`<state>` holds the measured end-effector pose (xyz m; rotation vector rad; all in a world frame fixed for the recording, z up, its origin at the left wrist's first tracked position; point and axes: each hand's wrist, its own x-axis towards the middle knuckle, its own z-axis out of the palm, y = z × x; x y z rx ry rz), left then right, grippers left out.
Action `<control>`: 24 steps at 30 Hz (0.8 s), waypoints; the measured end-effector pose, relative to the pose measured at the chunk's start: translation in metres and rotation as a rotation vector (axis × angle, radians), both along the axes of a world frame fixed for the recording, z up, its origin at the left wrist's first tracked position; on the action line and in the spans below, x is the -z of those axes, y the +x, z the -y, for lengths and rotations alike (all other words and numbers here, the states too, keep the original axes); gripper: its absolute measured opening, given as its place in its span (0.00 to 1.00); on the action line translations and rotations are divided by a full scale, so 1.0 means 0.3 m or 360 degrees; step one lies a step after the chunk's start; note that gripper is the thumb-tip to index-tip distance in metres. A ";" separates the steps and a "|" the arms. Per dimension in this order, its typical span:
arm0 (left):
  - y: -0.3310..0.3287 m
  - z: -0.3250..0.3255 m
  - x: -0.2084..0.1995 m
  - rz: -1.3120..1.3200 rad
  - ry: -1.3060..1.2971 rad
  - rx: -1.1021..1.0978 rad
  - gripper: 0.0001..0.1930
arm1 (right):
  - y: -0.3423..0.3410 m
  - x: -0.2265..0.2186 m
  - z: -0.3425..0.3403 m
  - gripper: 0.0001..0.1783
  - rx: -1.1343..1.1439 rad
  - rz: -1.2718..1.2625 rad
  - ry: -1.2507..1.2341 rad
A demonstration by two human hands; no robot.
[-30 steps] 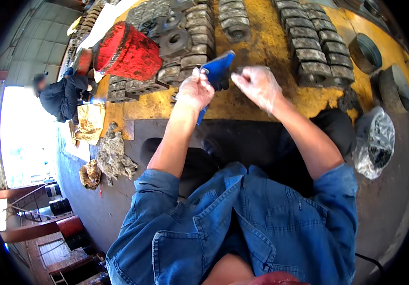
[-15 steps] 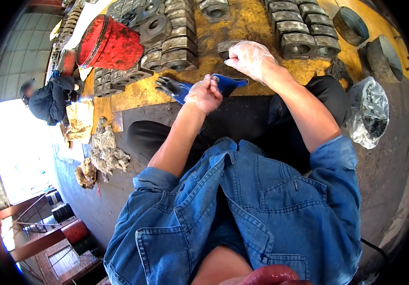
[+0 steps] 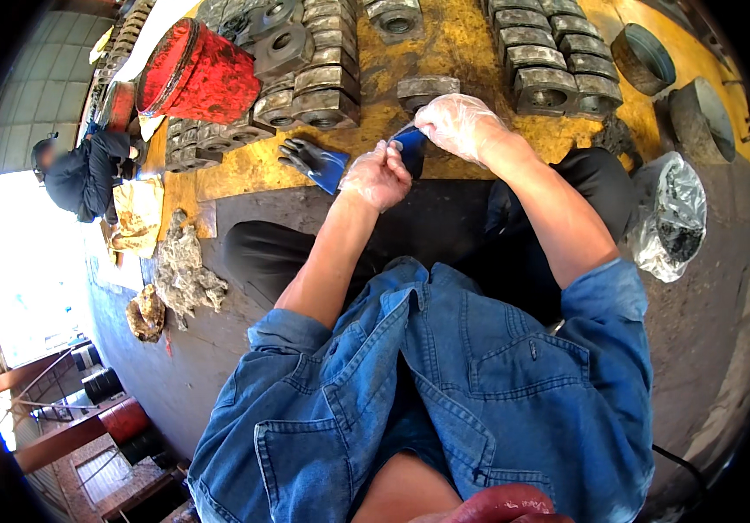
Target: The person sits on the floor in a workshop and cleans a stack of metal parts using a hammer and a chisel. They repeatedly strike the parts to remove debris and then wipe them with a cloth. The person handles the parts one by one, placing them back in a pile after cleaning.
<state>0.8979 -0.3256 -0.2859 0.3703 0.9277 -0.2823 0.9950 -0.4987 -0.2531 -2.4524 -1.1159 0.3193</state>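
Observation:
My left hand (image 3: 376, 177) and my right hand (image 3: 458, 126) both wear thin clear plastic gloves. Between them is a blue work glove (image 3: 410, 142), its edge pinched by the fingers of both hands; its finger end cannot be made out. Left of my left hand, a second work glove (image 3: 312, 164) with a blue cuff and dark, dirty fingers lies on the yellow surface (image 3: 257, 177). A grey metal block with a hole (image 3: 427, 89) sits just beyond my right hand.
Several rows of holed metal blocks (image 3: 327, 80) stand at left, with more blocks (image 3: 539, 80) at right. A red bucket (image 3: 205, 74) leans at far left. Metal rings (image 3: 643, 59), a clear plastic bag (image 3: 671, 213) and rags (image 3: 187, 275) lie around. Another person (image 3: 83, 179) crouches far left.
My right hand has come down and closer to my left hand, now gripping the blue glove's edge. The glove, spread out to the right before, is now drawn up between both hands.

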 end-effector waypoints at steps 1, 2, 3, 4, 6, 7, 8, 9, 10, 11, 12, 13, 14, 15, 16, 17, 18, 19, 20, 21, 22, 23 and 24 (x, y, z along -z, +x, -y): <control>0.001 0.001 0.005 -0.0023 -0.0014 -0.0013 0.17 | -0.002 0.004 0.004 0.06 -0.0020 0.0041 0.0036; 0.000 0.001 0.009 -0.0046 -0.0029 -0.0027 0.16 | -0.003 0.008 0.005 0.06 -0.0041 0.0082 0.0072; -0.002 0.003 0.012 -0.0049 -0.0033 -0.0030 0.16 | -0.003 0.008 0.007 0.06 -0.0044 0.0079 0.0068; -0.005 0.005 0.015 -0.0022 -0.0046 -0.0019 0.16 | -0.002 0.006 0.010 0.06 -0.0068 0.0028 0.0034; -0.008 0.006 0.018 0.0004 -0.0062 -0.0011 0.16 | -0.005 0.007 0.008 0.07 -0.0096 -0.0024 -0.0004; -0.008 0.006 0.018 -0.0008 -0.0086 -0.0018 0.16 | -0.010 0.009 0.003 0.07 -0.0099 -0.0045 -0.0024; -0.009 0.007 0.018 -0.0019 -0.0109 -0.0025 0.16 | -0.012 0.012 -0.003 0.07 -0.0102 -0.0067 -0.0045; -0.009 0.008 0.018 -0.0020 -0.0112 -0.0026 0.16 | -0.012 0.021 -0.010 0.07 -0.0103 -0.0068 -0.0047; -0.010 0.011 0.018 -0.0022 -0.0137 -0.0028 0.15 | -0.012 0.031 -0.019 0.08 -0.0112 -0.0052 -0.0125; -0.011 0.012 0.017 -0.0023 -0.0162 -0.0029 0.15 | -0.011 0.039 -0.026 0.10 -0.0121 -0.0036 -0.0202; -0.013 0.010 0.019 -0.0025 -0.0163 -0.0034 0.15 | -0.015 0.028 -0.037 0.10 -0.0126 -0.0037 -0.0203; -0.016 0.007 0.021 -0.0027 -0.0187 -0.0047 0.15 | -0.022 0.012 -0.047 0.09 -0.0079 -0.0103 -0.0258; -0.019 0.003 0.023 -0.0029 -0.0210 -0.0060 0.15 | -0.025 0.004 -0.055 0.08 -0.0033 -0.0168 -0.0313; -0.020 0.004 0.024 -0.0030 -0.0212 -0.0058 0.15 | -0.023 0.016 -0.055 0.08 -0.0031 -0.0169 -0.0314; -0.023 0.005 0.024 -0.0025 -0.0200 -0.0033 0.15 | -0.020 0.035 -0.058 0.07 -0.0093 -0.0060 -0.0286; -0.027 0.006 0.025 -0.0020 -0.0187 -0.0009 0.15 | -0.016 0.050 -0.059 0.07 -0.0154 0.0050 -0.0257; -0.037 0.003 0.026 -0.0021 -0.0188 -0.0011 0.15 | -0.014 0.048 -0.060 0.07 -0.0157 0.0049 -0.0258; -0.052 -0.003 0.026 -0.0037 -0.0149 0.0076 0.15 | -0.013 0.046 -0.062 0.06 -0.0195 0.0093 -0.0260; -0.066 -0.010 0.028 -0.0053 -0.0109 0.0164 0.16 | -0.012 0.044 -0.063 0.06 -0.0234 0.0136 -0.0262; -0.085 -0.022 0.043 -0.0053 -0.0106 0.0154 0.16 | -0.015 0.043 -0.069 0.06 -0.0244 0.0137 -0.0259; -0.105 -0.036 0.064 -0.0064 -0.0081 0.0289 0.16 | -0.018 0.041 -0.076 0.05 -0.0293 0.0165 -0.0240; -0.126 -0.051 0.081 -0.0074 -0.0056 0.0423 0.17 | -0.021 0.039 -0.083 0.05 -0.0343 0.0193 -0.0220; -0.143 -0.061 0.079 -0.0167 0.0055 0.0623 0.26 | -0.020 0.042 -0.089 0.05 -0.0346 0.0190 -0.0222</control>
